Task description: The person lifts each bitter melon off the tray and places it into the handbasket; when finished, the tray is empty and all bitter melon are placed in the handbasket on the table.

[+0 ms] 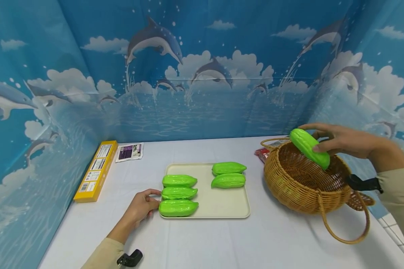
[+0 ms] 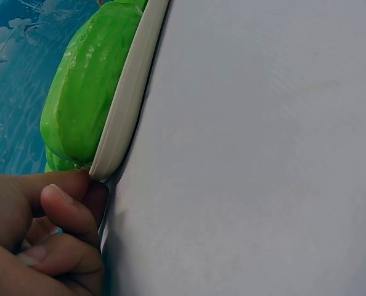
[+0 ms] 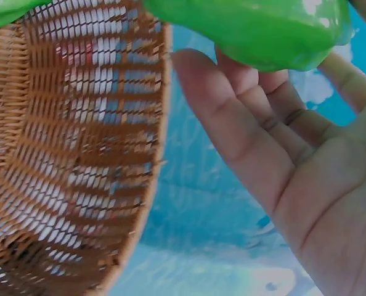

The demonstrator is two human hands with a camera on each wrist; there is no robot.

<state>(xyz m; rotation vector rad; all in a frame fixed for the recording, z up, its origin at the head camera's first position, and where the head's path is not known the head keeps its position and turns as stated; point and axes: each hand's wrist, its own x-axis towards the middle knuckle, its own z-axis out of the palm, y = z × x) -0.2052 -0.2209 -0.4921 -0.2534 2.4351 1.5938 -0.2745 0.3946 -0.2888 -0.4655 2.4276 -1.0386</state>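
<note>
The right hand point(image 1: 351, 141) holds a green gourd point(image 1: 309, 147) between its fingers point(image 1: 324, 146), tilted over the mouth of the wicker basket point(image 1: 286, 188). At the other side, the left hand point(image 1: 139, 208) pinches the left rim of the cream tray point(image 1: 222, 204), its remaining fingers point(image 2: 69, 253) curled. On that tray, three gourds point(image 1: 179, 193) lie stacked in a column along the left side, and two more point(image 1: 228, 180) lie side by side at the upper right. A yellow box point(image 1: 95, 172) and a small packet point(image 1: 129, 152) rest on the white-covered tabletop point(image 1: 229, 243), left of the tray.
</note>
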